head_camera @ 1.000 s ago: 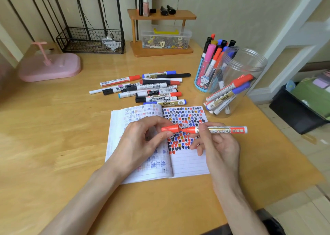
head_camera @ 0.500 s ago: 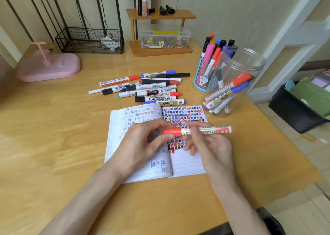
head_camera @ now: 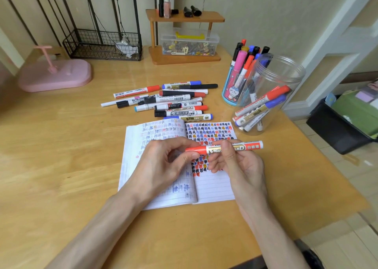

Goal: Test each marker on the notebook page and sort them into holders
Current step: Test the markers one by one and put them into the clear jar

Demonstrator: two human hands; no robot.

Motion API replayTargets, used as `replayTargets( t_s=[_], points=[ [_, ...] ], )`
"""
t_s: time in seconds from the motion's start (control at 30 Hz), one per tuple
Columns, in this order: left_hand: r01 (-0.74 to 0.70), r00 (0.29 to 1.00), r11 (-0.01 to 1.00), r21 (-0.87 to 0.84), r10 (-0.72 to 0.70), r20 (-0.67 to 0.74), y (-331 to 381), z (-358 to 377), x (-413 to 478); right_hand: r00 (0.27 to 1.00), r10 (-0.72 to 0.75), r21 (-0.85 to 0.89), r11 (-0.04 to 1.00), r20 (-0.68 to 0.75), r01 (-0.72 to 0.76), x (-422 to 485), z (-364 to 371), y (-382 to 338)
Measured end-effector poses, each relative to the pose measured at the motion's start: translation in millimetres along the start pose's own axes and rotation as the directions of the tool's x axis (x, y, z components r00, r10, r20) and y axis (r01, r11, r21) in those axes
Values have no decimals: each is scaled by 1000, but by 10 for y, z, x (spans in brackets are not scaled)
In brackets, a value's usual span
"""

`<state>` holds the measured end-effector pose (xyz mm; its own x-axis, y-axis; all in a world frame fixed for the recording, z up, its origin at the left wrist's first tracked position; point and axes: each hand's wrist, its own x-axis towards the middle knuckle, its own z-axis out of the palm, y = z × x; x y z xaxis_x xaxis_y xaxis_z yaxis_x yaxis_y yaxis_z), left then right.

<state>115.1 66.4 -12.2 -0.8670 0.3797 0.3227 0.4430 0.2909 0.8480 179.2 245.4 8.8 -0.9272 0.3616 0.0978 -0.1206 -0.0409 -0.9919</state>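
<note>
We see the cylindrical marker (head_camera: 213, 149) held level above the lined paper notebook (head_camera: 214, 187) on the wooden tabletop (head_camera: 61, 166): left hand (head_camera: 163, 162) pinches its red cap (head_camera: 196, 149), right hand (head_camera: 239, 166) grips its glossy barrel (head_camera: 252, 146).

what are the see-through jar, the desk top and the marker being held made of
The jar is likely clear plastic, glossy: the markers inside show through its wall, and ridges ring the rim. The desk top looks like wood or wood veneer with a sheen: grain streaks and glare. The red marker is probably smooth plastic with a glossy printed label.
</note>
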Motion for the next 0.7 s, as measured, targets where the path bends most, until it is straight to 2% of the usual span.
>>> replayTargets(
  t_s=[0.17, 0.3, 0.4, 0.5, 0.57, 0.63, 0.7],
  points=[
    [15, 1000, 1000, 13, -15, 26, 25, 8, -17, 1000, -8, -18, 1000, 27, 8, 9, -3, 23],
    [32, 998, 998, -47, -29, 55, 57, -43, 4, 999, 32, 21, 999, 44, -33, -13, 4, 14],
    [33, 999, 998, -59, -31, 36, 123, -67, -3, 1000, -13, 58, 998, -14, 13, 20, -72, -17],
    [22, 999, 999, -25, -23, -34, 197, -104, -17, 984, -107, 50, 992, -144, 115, 49, -169, -27],
    [28, 996, 999, -31, -31, -78, 230, -104, -8, 948, -267, -129, 960, -172, 247, 67, -205, 0],
    [54, 991, 992, -110, -67, -116, 251, -62, 11, 894, -444, -383, 838, -63, 389, 85, -182, 7],
    [79, 989, 973, -218, -103, -102, 275, -3, 11, 841, -537, -530, 696, 64, 484, 124, -134, 24]
  ],
)
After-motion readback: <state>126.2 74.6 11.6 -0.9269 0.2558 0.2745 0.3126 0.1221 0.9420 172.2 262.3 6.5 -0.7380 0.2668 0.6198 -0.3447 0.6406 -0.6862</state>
